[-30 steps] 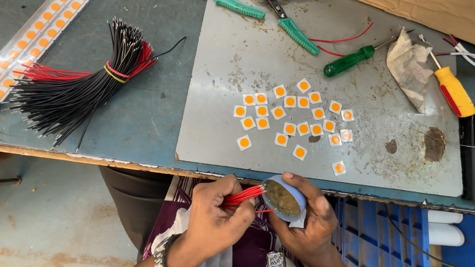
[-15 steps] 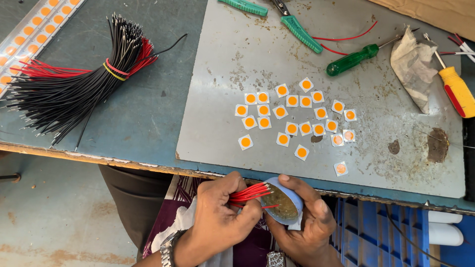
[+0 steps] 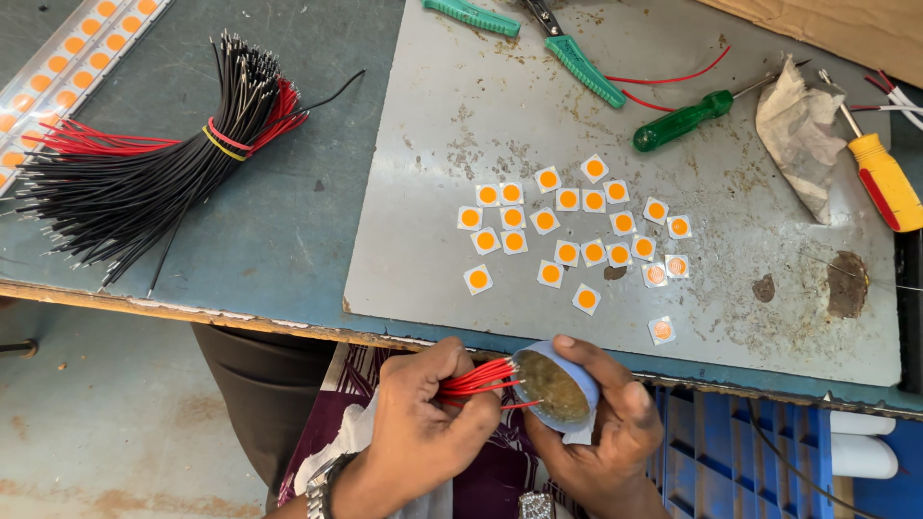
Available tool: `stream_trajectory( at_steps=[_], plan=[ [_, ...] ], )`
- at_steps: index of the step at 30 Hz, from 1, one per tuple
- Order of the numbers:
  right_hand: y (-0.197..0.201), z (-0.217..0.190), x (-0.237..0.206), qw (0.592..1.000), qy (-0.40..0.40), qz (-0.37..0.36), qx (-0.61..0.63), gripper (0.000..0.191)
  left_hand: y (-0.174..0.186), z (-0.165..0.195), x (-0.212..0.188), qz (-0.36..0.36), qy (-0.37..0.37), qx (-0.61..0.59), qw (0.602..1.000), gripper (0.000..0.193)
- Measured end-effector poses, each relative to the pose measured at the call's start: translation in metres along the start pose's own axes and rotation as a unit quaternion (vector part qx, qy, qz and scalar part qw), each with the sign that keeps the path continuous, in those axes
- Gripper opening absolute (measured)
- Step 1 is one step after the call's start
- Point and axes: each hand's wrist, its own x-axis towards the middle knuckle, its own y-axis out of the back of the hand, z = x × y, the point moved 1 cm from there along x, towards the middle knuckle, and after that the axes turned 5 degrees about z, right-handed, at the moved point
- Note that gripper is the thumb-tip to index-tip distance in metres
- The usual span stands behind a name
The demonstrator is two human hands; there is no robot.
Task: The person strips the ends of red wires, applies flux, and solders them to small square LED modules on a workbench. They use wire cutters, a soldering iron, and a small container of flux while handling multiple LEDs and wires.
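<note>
Two hands work just below the worktop's near edge, over my lap. My left hand (image 3: pixel 423 423) is clamped around a small bunch of red wires (image 3: pixel 478 379), their bare tips pointing right into the tin. My right hand (image 3: pixel 606 432) is cupped tight round a small round blue tin (image 3: pixel 555 386) of brownish paste, tilted toward the wires. To do this well, I judge the tips should go in shallow and all together, with the tin held steady.

At the worktop's far left corner lies a strip of orange chips (image 3: pixel 67 67). Beside it, near the left edge, lies a banded bundle of black and red wires (image 3: pixel 163 163). On the grey metal sheet (image 3: pixel 433 240), square orange chips (image 3: pixel 567 231) are scattered mid-sheet. Green-handled pliers (image 3: pixel 567 48), a green screwdriver (image 3: pixel 683 120), a rag (image 3: pixel 798 125) and a yellow screwdriver (image 3: pixel 885 178) lie toward the far right. Nothing stands between hands and tin.
</note>
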Motion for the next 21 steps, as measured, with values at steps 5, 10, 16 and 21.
stream_trajectory(
  at_steps=[5,10,16,21],
  plan=[
    [0.016,0.000,0.006,0.996,-0.006,0.012,-0.088,0.123,0.021,0.008,0.000,-0.018,0.055,-0.038,0.998,0.016],
    [0.091,0.009,0.037,0.978,-0.132,0.136,-0.085,0.119,0.122,0.040,0.018,0.174,-0.043,0.175,0.968,0.017],
    [0.139,0.055,0.092,0.962,-0.122,0.091,-0.228,0.110,0.158,0.052,0.083,0.237,-0.255,0.467,0.813,0.022],
    [0.145,0.051,0.098,0.943,-0.058,0.100,-0.313,0.093,0.112,0.035,0.115,0.152,-0.330,0.435,0.824,0.028]
  ],
)
